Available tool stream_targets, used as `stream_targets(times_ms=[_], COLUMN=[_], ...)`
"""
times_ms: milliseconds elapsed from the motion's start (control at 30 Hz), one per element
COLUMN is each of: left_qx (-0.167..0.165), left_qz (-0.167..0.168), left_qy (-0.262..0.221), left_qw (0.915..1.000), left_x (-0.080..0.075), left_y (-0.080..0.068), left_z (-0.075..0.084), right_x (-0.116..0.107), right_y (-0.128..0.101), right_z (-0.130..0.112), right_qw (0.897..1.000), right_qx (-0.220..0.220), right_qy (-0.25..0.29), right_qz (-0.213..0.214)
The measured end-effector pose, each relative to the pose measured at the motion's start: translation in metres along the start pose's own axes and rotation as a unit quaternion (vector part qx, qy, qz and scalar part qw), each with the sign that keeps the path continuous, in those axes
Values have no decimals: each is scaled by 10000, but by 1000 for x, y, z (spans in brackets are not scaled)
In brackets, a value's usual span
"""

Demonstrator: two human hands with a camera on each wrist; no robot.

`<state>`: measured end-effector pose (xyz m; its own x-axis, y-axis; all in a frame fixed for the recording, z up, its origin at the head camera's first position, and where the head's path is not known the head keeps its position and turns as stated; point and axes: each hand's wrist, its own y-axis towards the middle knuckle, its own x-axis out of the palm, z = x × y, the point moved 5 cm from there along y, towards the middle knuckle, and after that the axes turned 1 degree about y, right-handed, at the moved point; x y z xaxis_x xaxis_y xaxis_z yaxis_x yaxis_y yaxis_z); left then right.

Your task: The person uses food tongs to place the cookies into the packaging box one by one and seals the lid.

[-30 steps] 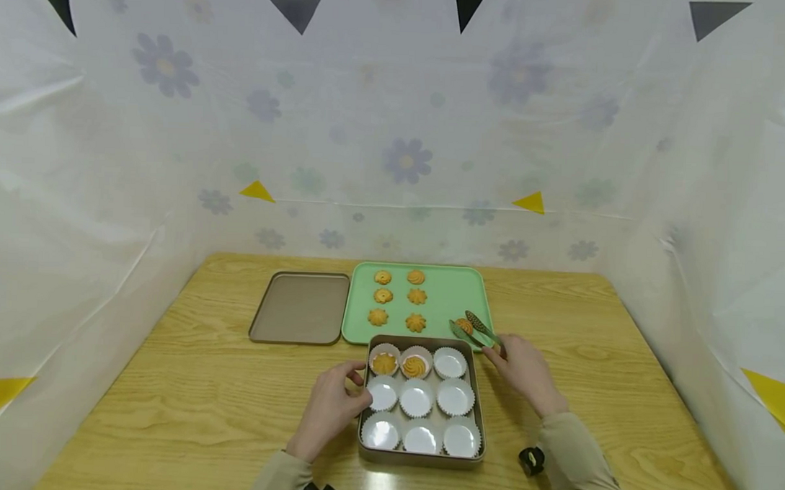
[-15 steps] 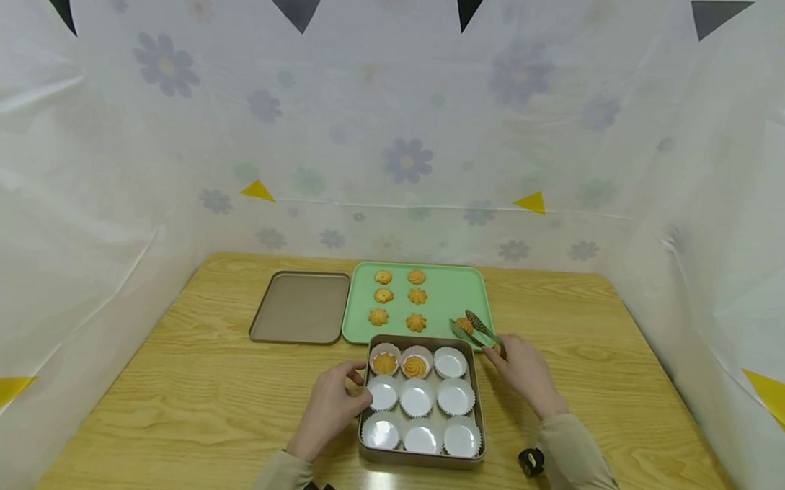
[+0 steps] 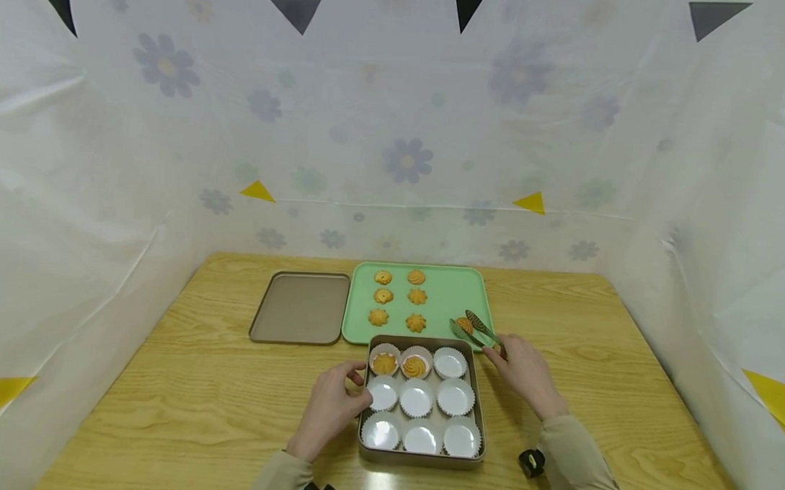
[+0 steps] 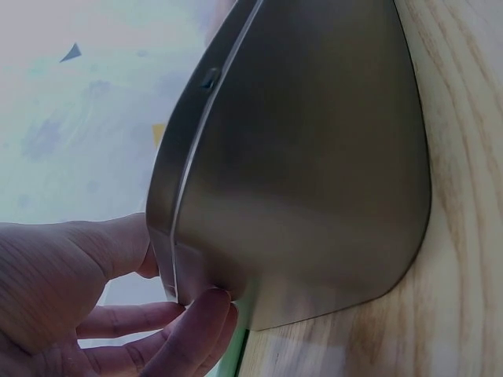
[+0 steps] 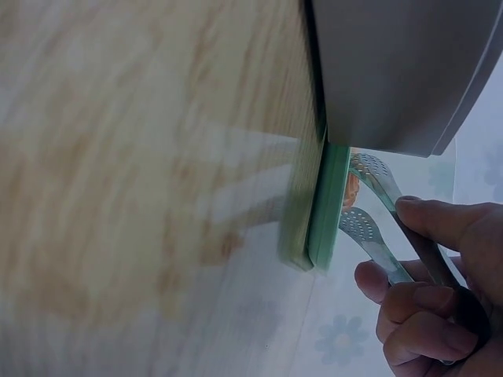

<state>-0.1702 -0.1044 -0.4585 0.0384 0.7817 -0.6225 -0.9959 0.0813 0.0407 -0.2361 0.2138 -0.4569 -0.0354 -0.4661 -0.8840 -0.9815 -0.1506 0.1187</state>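
Head view, left to right: brown tray (image 3: 302, 308) flat on the surface (image 3: 186, 389), nothing of mine near it. My left hand (image 3: 328, 408) is at the left side of the tin (image 3: 420, 460); the left wrist view has the fingers pinching its wall near a corner, so I read that as bracing.

Tin holds a three-by-three grid of white paper cups (image 3: 416, 399). Back row: left cup has a flower-shaped cookie (image 3: 384, 364), middle cup a swirl cookie (image 3: 415, 367), right cup bare. Other two rows unfilled.

Behind the tin, green tray (image 3: 459, 287): six cookies (image 3: 416, 322) in two columns on its left and middle, plus a lone cookie (image 3: 464, 326) at the near right corner. Tongs (image 3: 478, 324) straddle that one, ends spread either side. Contact: can't tell. My right hand (image 3: 524, 368) holds the tongs, fingers wrapped on the handles.

Step in hand, my read: picking up cookie three. Next move calls for a light, even squeeze, then a lift clear of the tin's rim toward the back-right cup. Too hard might crumble it; too loose, it could slip.
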Motion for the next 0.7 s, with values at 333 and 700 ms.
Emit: stream_targets(times_ms=[333,700], left_qx=[22,-10], left_qz=[21,-13], left_qy=[26,7], left_qw=[10000,10000], left_x=[0,1], left_y=[0,0], left_z=[-1,-1], right_x=[0,-4], right_y=[0,4], right_z=[-1,-1], right_qw=[10000,9995], right_qx=[7,35], right_qy=[-63,-70], right_qz=[-64,-290])
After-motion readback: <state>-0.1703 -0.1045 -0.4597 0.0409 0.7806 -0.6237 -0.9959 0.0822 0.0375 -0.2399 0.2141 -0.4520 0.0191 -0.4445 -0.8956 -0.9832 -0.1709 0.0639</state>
